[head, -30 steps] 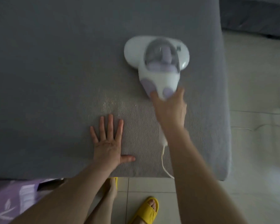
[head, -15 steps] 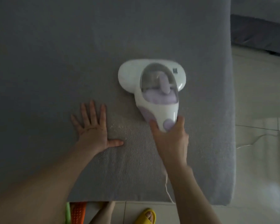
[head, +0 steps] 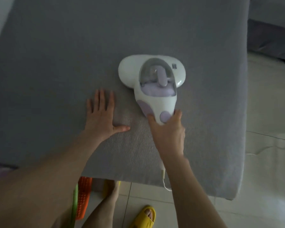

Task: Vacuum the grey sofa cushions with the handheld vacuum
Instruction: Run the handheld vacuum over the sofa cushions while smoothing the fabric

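Note:
A white handheld vacuum (head: 152, 84) with lilac patches and a clear dust bowl lies flat on the grey sofa cushion (head: 72, 55), right of its middle. My right hand (head: 169, 133) grips its handle from the near side. Its white cord (head: 164, 181) drops over the cushion's front edge. My left hand (head: 101, 117) rests palm down on the cushion, fingers spread, just left of the vacuum's handle and apart from it.
The cushion's right edge (head: 243, 112) meets pale tiled floor (head: 270, 129). Another grey sofa piece (head: 270, 30) stands at the top right. Below the front edge are an orange and green object (head: 82, 199), my leg, and a yellow slipper (head: 144, 217).
The vacuum has been pulled back toward the cushion's front edge. My left hand slid a little to the left and stays flat on the cushion.

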